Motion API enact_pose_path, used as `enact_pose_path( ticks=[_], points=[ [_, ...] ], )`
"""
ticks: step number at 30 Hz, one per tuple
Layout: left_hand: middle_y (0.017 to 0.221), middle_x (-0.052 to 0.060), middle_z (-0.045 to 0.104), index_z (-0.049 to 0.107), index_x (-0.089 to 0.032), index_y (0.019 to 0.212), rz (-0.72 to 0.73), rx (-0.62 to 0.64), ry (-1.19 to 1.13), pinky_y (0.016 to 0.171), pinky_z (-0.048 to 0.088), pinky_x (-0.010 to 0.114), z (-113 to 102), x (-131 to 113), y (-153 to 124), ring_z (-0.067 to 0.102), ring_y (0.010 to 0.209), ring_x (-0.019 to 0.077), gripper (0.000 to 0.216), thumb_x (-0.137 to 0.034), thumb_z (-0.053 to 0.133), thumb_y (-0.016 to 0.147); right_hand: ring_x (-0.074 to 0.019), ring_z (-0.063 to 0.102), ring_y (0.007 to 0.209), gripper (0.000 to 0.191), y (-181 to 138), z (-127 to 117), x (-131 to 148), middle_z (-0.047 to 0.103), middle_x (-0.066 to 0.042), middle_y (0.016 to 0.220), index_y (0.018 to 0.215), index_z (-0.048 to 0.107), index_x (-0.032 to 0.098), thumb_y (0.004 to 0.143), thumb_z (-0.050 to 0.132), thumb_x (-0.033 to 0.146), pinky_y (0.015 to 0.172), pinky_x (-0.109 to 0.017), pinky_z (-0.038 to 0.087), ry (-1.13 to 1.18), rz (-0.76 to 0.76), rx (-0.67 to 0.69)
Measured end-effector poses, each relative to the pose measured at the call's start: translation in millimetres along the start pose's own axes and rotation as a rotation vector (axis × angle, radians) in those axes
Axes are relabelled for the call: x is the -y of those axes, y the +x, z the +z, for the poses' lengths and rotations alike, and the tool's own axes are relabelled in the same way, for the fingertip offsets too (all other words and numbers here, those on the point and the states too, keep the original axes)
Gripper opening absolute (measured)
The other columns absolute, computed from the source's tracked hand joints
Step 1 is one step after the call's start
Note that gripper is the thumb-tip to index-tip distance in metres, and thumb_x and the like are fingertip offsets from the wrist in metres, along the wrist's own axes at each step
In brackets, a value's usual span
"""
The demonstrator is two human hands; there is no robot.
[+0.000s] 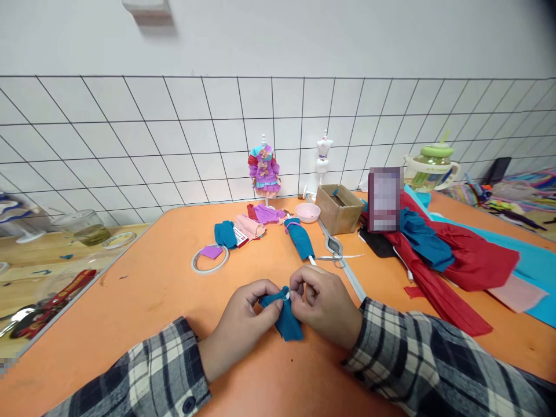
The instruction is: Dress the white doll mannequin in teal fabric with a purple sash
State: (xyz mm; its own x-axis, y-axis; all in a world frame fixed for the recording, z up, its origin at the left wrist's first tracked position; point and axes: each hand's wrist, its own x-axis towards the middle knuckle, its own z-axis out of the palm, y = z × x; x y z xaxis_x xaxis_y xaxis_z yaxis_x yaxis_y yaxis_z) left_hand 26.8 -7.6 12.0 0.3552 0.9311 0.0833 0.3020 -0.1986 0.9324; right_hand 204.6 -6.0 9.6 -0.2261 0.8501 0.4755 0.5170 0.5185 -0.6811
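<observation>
Both my hands meet low in the middle of the orange table [143, 289]. My left hand [238, 330] is closed, pinching the left end of a small teal fabric piece [284, 321]. My right hand [324, 307] is closed too, its thumb and fingers pinching the top edge of the same teal piece, where a small white bit shows. The cloth hangs down between the two hands. Both sleeves are plaid.
Beyond the hands lie a teal-wrapped doll [300, 238], scissors [334, 255], a metal ruler [347, 272], a tape ring [210, 258], folded fabric scraps [243, 229], a pink bowl [307, 212] and a cardboard box [339, 207]. Red and teal cloths [452, 255] pile at right. A dressed mannequin [264, 168] stands by the wire grid.
</observation>
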Motion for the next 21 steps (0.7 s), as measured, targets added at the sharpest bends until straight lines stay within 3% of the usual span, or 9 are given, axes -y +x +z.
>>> enact_pose_path(
  ticks=[5,13,21],
  points=[
    [0.084,0.008,0.07,0.067,-0.014,0.083,0.008,0.098,-0.153,0.073,0.048,0.029,-8,-1,-4,0.061,0.078,0.0189,0.023,-0.037,0.062,0.081,-0.0093,0.038,0.048,0.008,0,0,1,0.04,0.007,0.053,0.069,0.053,0.02,0.067,0.055,0.013,0.051,-0.022,0.03,0.057,0.07,-0.001],
    [0.075,0.003,0.064,0.064,-0.014,0.081,-0.021,0.076,-0.272,0.065,0.044,0.026,-24,13,-7,0.055,0.07,0.0161,0.035,-0.049,0.068,0.078,-0.0085,0.035,0.044,0.005,2,-2,-1,0.036,0.008,0.051,0.069,0.051,0.021,0.069,0.053,0.016,0.043,-0.02,0.025,0.179,0.215,-0.007],
    [0.076,0.003,0.064,0.062,-0.016,0.077,-0.017,0.137,-0.448,0.067,0.044,0.027,-38,14,-19,0.056,0.071,0.0158,0.03,-0.045,0.07,0.079,-0.0076,0.028,0.04,0.004,1,4,-6,0.028,0.011,0.045,0.071,0.049,0.021,0.073,0.052,0.023,0.041,-0.02,0.019,0.263,0.294,0.078]
  ],
)
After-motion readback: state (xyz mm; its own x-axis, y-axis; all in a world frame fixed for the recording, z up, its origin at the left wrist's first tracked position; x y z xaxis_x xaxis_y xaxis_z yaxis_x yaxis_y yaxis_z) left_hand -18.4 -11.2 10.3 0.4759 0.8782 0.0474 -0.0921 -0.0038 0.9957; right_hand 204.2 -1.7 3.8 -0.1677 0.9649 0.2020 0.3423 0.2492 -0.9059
